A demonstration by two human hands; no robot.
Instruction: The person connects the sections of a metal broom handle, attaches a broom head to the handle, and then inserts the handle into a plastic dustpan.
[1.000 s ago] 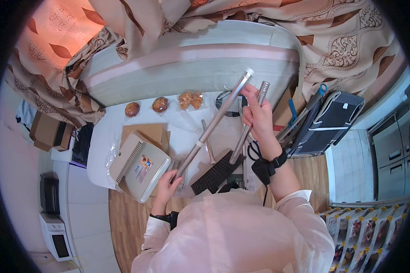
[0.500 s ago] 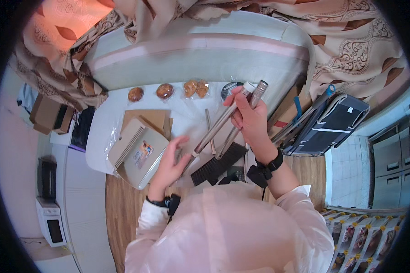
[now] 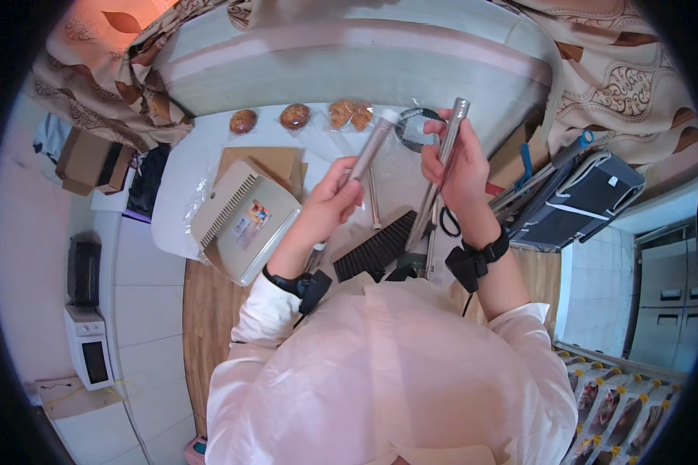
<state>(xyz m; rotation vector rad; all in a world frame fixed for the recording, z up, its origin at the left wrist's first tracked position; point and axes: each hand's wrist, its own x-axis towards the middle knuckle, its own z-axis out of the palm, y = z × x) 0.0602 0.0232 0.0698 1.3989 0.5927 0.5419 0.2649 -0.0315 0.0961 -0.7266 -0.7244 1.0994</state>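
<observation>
My left hand (image 3: 333, 200) is closed around a metal tube (image 3: 374, 143) with a white cap on its upper end; the tube slants down past my wrist. Upright in my right hand (image 3: 461, 163) is a second metal tube (image 3: 457, 116), held between thumb and fingers. Its lower end reaches down beside a black-bristled broom head (image 3: 376, 246) lying near me on the table. A thinner metal tube (image 3: 374, 198) lies between my hands on the tabletop. Left of my left hand rests a beige dustpan (image 3: 278, 231) with a toothed edge and a picture sticker.
A white table (image 3: 180, 209) bears brown cardboard (image 3: 287, 167) behind the dustpan. Along its far side sit wrapped buns (image 3: 294, 116), wrapped bread pieces (image 3: 350, 115) and a round black mesh item (image 3: 420, 129). A black loop handle (image 3: 450, 222) lies below my right hand. A dark folded cot (image 3: 578, 201) leans at right.
My left hand has risen and taken hold of the white-capped tube, which my right hand held with the other one. The two tubes are now apart, one in each hand.
</observation>
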